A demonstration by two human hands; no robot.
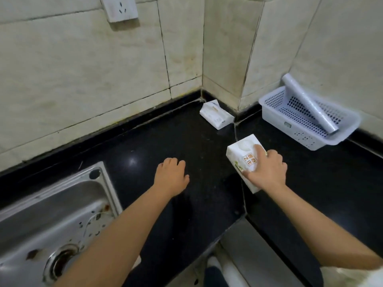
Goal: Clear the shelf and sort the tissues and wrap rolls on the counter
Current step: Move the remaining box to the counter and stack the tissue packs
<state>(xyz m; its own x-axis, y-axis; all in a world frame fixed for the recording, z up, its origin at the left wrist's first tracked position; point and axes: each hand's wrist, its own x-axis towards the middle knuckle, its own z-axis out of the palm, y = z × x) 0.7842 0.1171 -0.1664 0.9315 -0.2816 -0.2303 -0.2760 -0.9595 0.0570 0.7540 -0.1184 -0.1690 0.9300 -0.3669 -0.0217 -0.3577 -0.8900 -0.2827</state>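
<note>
Head view of a black counter [165, 141] that turned an inside corner beneath tiled walls. The right hand [267, 172] lay on top of a white tissue pack [240, 156] printed with orange characters, fingers spread over its upper face and thumb against its near-left side, gripping it; the pack stood on the counter just right of the seam between the two slabs, well in from the front edge. The left hand [172, 177] was empty, palm down and fingers loosely curled, over bare counter between the sink and the held pack; contact with the surface could not be told. A second tissue pack [216, 114] lay flat in the back corner of the counter, close to the wall. A white perforated basket [275, 112] sat at the counter's back right, against the wall, with a wrap roll [308, 104] lying slantwise across it, one end raised over the far rim. A steel sink [51, 214] was set into the counter's near left portion. A wall socket [119, 8] was mounted on the tiles above.
</note>
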